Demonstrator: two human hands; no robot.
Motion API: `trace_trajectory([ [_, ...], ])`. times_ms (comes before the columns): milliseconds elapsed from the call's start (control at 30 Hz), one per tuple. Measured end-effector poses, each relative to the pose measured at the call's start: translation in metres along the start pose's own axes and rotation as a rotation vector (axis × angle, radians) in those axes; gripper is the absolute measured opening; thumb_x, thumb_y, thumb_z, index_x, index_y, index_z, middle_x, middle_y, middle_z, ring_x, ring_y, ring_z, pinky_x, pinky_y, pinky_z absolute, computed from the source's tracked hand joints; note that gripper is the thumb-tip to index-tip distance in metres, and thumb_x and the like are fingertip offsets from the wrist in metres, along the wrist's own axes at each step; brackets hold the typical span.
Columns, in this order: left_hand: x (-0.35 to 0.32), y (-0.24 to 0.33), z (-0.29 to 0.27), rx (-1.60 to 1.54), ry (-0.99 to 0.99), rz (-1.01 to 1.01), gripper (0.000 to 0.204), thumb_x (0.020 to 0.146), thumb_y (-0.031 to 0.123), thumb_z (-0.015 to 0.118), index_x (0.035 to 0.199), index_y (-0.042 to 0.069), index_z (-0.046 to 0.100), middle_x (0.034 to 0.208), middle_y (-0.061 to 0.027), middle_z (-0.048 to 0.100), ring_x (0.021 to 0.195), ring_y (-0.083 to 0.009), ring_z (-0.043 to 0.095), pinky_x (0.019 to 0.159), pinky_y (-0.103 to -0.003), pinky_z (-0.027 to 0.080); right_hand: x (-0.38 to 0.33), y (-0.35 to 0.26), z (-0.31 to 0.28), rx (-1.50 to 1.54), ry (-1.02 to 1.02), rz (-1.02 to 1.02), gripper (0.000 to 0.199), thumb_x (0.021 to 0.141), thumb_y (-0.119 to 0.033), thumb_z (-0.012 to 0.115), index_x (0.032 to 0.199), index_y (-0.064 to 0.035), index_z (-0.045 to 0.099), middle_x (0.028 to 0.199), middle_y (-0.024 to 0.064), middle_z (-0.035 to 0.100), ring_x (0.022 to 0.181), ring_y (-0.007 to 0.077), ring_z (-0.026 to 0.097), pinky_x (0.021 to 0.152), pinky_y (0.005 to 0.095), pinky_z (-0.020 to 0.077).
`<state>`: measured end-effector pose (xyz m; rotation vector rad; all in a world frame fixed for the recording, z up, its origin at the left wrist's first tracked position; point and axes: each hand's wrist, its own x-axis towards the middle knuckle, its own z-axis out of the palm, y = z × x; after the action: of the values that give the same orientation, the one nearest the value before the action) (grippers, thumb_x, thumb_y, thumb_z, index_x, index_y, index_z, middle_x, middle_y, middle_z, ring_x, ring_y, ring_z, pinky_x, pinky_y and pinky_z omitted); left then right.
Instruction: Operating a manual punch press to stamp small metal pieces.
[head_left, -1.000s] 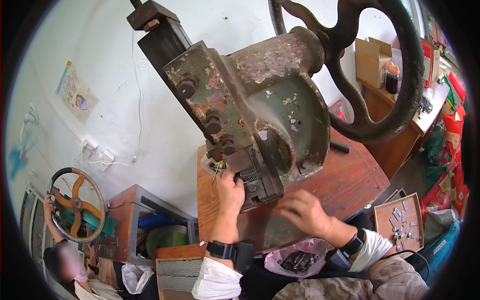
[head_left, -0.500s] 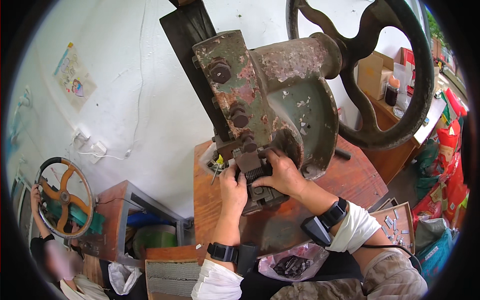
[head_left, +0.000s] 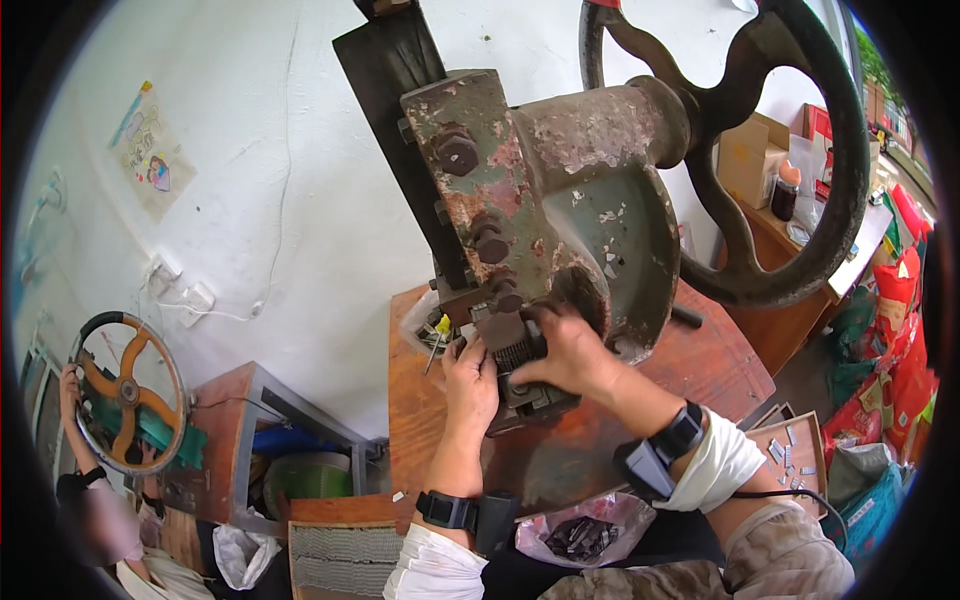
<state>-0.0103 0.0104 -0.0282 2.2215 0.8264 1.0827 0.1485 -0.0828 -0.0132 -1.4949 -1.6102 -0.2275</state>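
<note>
A worn green metal hand press (head_left: 480, 190) stands before me, with a dark spoked handwheel (head_left: 850, 150) at its upper right. Beneath its ram, on the die at the base, shows a dark ridged metal piece (head_left: 514, 356). On the left side of that piece is my left hand (head_left: 470, 388), its thumb and fingers closed together; what they hold is hidden. My right hand (head_left: 578, 358) curves around the right side. Its thumb and forefinger are apart, the thumb at the die's near part, the forefinger up by the ram.
A reddish wooden table (head_left: 440, 385) bears the press. Behind it is a tub of small parts (head_left: 425, 325). Below lie a pink bag of dark metal pieces (head_left: 585, 535), a tray of silver pieces (head_left: 790, 455) and a tray of rows (head_left: 345, 560). Another person's hand grips a wheel (head_left: 128, 392).
My right thumb has moved down away from its forefinger, so more of the ridged piece shows. My left hand has hardly moved. The whole view has shifted slightly.
</note>
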Motion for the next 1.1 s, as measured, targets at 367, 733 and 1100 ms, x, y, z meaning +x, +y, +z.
trace_trajectory([
  [367, -0.002, -0.013, 0.0, -0.064, -0.156, -0.145, 0.036, 0.089, 0.014, 0.048, 0.124, 0.016, 0.056, 0.137, -0.0037, 0.047, 0.124, -0.0331, 0.039, 0.1, -0.065, 0.022, 0.009, -0.094, -0.174, -0.392, 0.122, -0.368, 0.036, 0.069, -0.019, 0.079, 0.097, -0.0028, 0.066, 0.101, 0.0131, 0.063, 0.092, 0.0287, 0.061, 0.08, 0.0371, 0.0494],
  [733, -0.003, -0.017, 0.0, -0.082, -0.184, -0.063, 0.038, 0.09, 0.018, 0.046, 0.128, 0.02, 0.052, 0.14, -0.0032, 0.044, 0.122, -0.0349, 0.041, 0.092, -0.072, 0.023, 0.084, -0.076, -0.319, 0.119, 0.493, 0.184, 0.036, 0.088, -0.026, 0.059, 0.106, 0.005, 0.058, 0.087, 0.0098, 0.061, 0.076, 0.0157, 0.06, 0.068, 0.0273, 0.0481],
  [1100, -0.003, 0.002, -0.005, -0.198, -0.131, -0.1, 0.033, 0.087, 0.007, 0.045, 0.117, 0.0, 0.056, 0.127, -0.0191, 0.052, 0.113, -0.0387, 0.05, 0.097, -0.038, 0.038, -0.02, -0.016, -0.284, -0.241, 0.904, 0.574, 0.051, 0.079, -0.037, 0.068, 0.108, 0.0025, 0.059, 0.086, 0.0041, 0.064, 0.072, 0.0133, 0.06, 0.07, 0.0252, 0.0469],
])
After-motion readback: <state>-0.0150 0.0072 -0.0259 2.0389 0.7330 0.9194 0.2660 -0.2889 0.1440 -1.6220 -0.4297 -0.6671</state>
